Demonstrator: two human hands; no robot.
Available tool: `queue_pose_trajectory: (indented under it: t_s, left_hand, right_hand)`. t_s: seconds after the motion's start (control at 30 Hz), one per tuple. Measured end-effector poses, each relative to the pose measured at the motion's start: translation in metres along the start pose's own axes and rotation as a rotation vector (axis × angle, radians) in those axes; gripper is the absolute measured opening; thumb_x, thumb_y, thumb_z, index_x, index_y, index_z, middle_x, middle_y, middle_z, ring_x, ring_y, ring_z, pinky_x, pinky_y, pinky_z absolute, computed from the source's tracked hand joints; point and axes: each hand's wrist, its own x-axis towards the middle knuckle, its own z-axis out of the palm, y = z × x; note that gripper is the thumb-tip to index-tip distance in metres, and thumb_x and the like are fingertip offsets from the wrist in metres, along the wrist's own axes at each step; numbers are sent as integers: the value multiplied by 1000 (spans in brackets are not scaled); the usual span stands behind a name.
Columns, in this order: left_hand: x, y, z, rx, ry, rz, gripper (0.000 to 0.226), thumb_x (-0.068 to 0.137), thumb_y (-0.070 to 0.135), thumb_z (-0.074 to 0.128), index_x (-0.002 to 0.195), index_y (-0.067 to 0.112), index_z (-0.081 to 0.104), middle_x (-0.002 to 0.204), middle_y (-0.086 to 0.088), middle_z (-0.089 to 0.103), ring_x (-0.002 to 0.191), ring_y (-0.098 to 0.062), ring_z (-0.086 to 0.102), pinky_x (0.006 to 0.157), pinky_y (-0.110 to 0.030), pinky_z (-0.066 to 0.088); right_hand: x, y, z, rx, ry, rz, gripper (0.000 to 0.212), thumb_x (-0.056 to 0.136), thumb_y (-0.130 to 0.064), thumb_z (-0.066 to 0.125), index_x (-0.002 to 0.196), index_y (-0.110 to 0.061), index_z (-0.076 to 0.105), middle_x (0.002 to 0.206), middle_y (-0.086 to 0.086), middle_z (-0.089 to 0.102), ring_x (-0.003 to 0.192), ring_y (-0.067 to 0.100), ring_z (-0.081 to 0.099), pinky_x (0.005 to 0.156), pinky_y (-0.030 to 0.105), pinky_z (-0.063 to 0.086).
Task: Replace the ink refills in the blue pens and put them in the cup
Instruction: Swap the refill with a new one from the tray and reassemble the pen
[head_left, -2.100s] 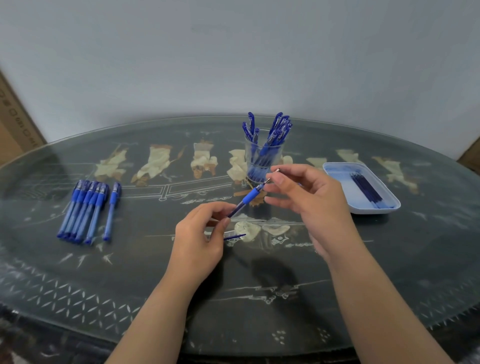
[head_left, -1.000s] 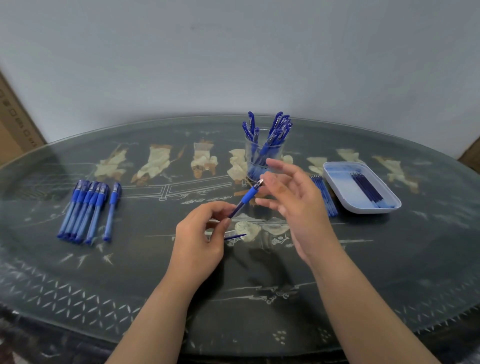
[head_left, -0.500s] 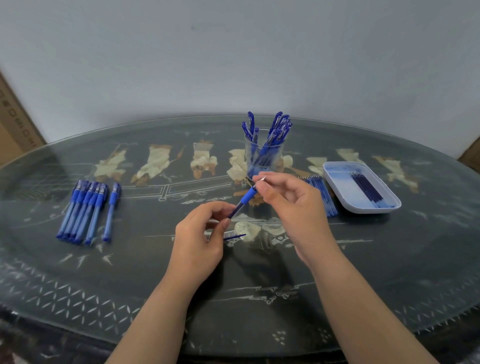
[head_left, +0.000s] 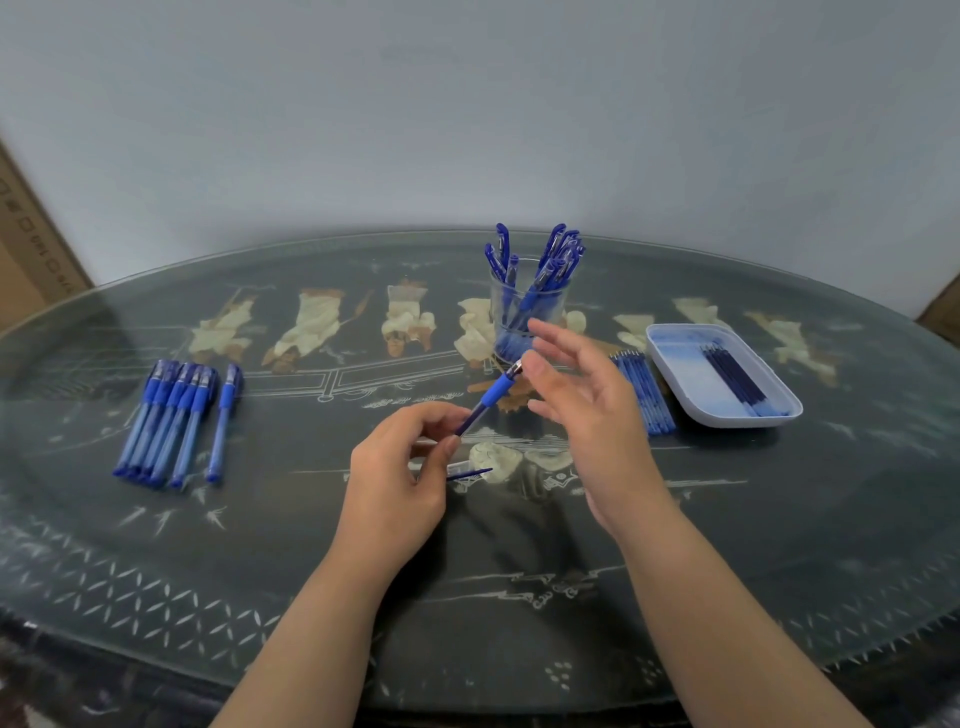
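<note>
My left hand (head_left: 397, 473) grips a blue pen (head_left: 491, 397) by its barrel, the metal tip pointing up and away toward the cup. A pen cap (head_left: 467, 472) sticks out below the same hand. My right hand (head_left: 582, 405) hovers beside the pen's tip, fingers spread and relaxed, its thumb close to the tip. A clear cup (head_left: 527, 317) behind the hands holds several blue pens. Several more capped blue pens (head_left: 169, 418) lie in a row at the left. Loose refills (head_left: 644, 392) lie to the right of my right hand.
A white tray (head_left: 675, 364) at the right holds several dark refills (head_left: 732, 376). The oval glass-topped table (head_left: 779, 519) has a painted dark surface. A cardboard box (head_left: 26, 249) stands against the wall at the far left.
My right hand was pinching the pen's tip half a second ago; its fingers have now opened and spread away from the tip. My left hand and the pen have stayed in place.
</note>
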Motion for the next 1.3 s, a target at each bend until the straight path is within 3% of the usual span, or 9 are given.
queue_pose_trajectory:
  t_s: [0.1, 0.27, 0.4, 0.63, 0.87, 0.97, 1.07, 1.17, 1.3]
  left_hand:
    - [0, 0, 0, 5, -1, 4, 33, 84, -10, 64, 103, 17, 69, 96, 15, 68, 92, -3, 64, 82, -12, 48]
    - [0, -1, 0, 8, 1, -3, 35, 84, -9, 63, 103, 19, 69, 98, 15, 69, 93, -4, 65, 82, -12, 49]
    - [0, -1, 0, 14, -1, -2, 37, 85, -9, 63, 103, 23, 68, 98, 14, 69, 94, -6, 65, 84, -14, 50]
    - [1, -1, 0, 17, 12, 2, 37, 85, -9, 63, 103, 23, 68, 96, 17, 68, 93, -3, 64, 83, -14, 49]
    - [0, -2, 2, 28, 18, 18, 35, 84, -11, 63, 103, 18, 68, 98, 15, 68, 92, -2, 63, 84, -11, 47]
    - [0, -3, 2, 43, 25, 14, 35, 84, -12, 63, 102, 17, 68, 97, 14, 67, 90, -2, 63, 83, -10, 46]
    - [0, 1, 1, 43, 41, -22, 37, 85, -11, 62, 100, 22, 66, 97, 16, 66, 91, 0, 61, 82, -6, 43]
    - [2, 3, -2, -40, 91, -173, 42, 89, -7, 60, 94, 35, 61, 96, 14, 68, 91, 1, 62, 79, -4, 43]
    - [5, 3, -7, -114, 165, -272, 43, 91, -4, 58, 92, 39, 59, 95, 15, 68, 89, 5, 62, 79, -7, 46]
  right_hand:
    - [0, -1, 2, -31, 21, -44, 11, 87, -25, 71, 97, -29, 72, 113, -10, 68, 100, 2, 65, 87, 22, 51]
    - [-1, -2, 1, 3, 33, -9, 38, 75, -52, 68, 108, -33, 63, 113, -12, 65, 100, 2, 66, 88, 28, 52]
    - [-1, 0, 2, -26, -4, -57, 13, 90, -23, 67, 101, -27, 73, 113, -9, 70, 106, 3, 64, 91, 24, 53]
    - [-1, 2, 3, -10, -4, -30, 18, 90, -28, 67, 108, -33, 70, 109, -8, 71, 103, 11, 66, 93, 37, 54]
    - [0, 4, 4, -49, 35, -107, 14, 90, -16, 68, 89, -29, 73, 103, -7, 73, 101, 8, 66, 83, 19, 52]
    - [1, 7, 7, -54, 48, -119, 19, 90, -18, 69, 82, -35, 71, 104, -5, 73, 102, 13, 66, 87, 31, 55]
    - [-1, 7, 11, -61, 54, -101, 11, 90, -22, 68, 90, -33, 71, 105, -7, 72, 99, 12, 66, 89, 39, 56]
    - [-1, 11, 10, -15, 55, -68, 22, 90, -28, 68, 112, -31, 66, 99, -8, 68, 95, 8, 65, 87, 30, 55]
    - [-2, 29, 9, -464, -86, -163, 35, 87, -18, 71, 119, -32, 63, 102, -15, 65, 99, 1, 59, 87, 19, 46]
